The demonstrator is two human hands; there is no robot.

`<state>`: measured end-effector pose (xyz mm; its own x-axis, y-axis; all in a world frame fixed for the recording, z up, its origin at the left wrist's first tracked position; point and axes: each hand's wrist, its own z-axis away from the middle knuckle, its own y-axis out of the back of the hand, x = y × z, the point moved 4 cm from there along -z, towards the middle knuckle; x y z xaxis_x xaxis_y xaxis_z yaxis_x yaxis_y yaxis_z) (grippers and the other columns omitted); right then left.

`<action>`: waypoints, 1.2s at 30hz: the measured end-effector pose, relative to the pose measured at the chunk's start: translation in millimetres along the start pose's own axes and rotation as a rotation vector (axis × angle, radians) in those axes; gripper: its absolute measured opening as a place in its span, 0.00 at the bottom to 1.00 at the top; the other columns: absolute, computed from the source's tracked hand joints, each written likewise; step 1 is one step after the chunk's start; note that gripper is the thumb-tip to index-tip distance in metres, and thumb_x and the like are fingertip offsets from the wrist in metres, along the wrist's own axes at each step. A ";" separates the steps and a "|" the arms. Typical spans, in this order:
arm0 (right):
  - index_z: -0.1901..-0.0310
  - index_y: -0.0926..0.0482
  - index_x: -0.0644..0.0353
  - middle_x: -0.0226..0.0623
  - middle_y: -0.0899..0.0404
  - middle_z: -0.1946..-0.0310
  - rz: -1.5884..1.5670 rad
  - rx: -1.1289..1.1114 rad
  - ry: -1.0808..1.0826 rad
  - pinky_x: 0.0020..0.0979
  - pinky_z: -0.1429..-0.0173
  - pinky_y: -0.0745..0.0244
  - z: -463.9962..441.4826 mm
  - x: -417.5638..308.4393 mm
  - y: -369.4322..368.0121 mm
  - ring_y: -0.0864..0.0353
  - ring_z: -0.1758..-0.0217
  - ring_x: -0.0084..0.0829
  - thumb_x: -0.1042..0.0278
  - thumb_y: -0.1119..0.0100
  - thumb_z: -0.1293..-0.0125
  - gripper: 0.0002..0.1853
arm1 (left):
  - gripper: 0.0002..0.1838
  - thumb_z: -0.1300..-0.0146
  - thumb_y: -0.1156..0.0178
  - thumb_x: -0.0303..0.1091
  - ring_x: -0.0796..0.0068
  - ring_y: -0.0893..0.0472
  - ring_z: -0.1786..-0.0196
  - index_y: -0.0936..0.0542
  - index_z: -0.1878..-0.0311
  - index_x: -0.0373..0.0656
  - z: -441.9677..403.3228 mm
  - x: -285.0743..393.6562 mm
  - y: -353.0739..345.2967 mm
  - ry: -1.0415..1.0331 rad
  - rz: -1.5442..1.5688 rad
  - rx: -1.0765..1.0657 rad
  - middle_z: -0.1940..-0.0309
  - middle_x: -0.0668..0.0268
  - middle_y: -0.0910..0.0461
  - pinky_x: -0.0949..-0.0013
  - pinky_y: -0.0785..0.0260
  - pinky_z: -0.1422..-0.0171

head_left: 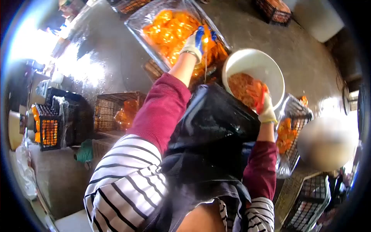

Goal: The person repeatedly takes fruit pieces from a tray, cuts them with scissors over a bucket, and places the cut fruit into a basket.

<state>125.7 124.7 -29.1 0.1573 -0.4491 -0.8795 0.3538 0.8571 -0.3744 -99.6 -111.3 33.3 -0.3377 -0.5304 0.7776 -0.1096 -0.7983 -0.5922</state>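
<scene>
Judging from how things lie, we are partway along: many orange packets (170, 29) lie heaped in the film-lined crate (147, 47), while the white bucket (274, 69) just beside it has reddish-brown contents (239, 86) in its bottom. How much is left we can't say, since neither heap's depth shows. Our left hand (195, 43), in a white and blue glove, is at the crate's near right side, its fingers pinching a loose orange packet (207, 38). Our right hand (263, 103), in a red and pale glove, reaches inside the bucket at the contents; whether its fingers are spread or pressed together we cannot tell — red glove and reddish heap blend. The crate's top corner is cut off, glare washes out the packets' insides, and the black apron (208, 131) hides the floor below. A pale round thing (327, 143) at right is too blurred to name.
</scene>
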 end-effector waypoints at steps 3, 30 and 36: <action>0.48 0.27 0.64 0.43 0.22 0.55 0.159 0.079 -0.009 0.33 0.49 0.23 -12.9 19.2 8.0 0.20 0.55 0.34 0.65 0.48 0.31 0.14 | 0.23 0.34 0.45 0.49 0.58 0.24 0.46 0.27 0.45 0.41 8.5 -58.1 -61.5 0.124 0.424 -0.181 0.47 0.54 0.24 0.55 0.32 0.39; 0.45 0.27 0.61 0.31 0.19 0.67 0.413 0.175 -0.189 0.21 0.72 0.29 16.0 -18.8 -10.4 0.23 0.72 0.19 0.62 0.43 0.33 0.18 | 0.23 0.40 0.37 0.49 0.74 0.22 0.54 0.22 0.49 0.41 13.7 -151.9 -85.0 0.161 -0.236 -0.385 0.56 0.65 0.20 0.71 0.28 0.50; 0.45 0.25 0.55 0.31 0.19 0.70 0.663 0.263 0.083 0.23 0.74 0.30 -10.5 7.7 16.1 0.24 0.77 0.22 0.64 0.45 0.32 0.15 | 0.31 0.42 0.42 0.59 0.60 0.22 0.50 0.22 0.47 0.40 27.4 -147.9 -89.8 0.100 -1.039 -0.526 0.53 0.56 0.19 0.65 0.36 0.42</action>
<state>122.9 137.7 -45.0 0.3496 0.1750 -0.9204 0.4201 0.8488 0.3210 -14.2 31.0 -22.7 0.0724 0.3519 0.9332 -0.7419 -0.6063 0.2862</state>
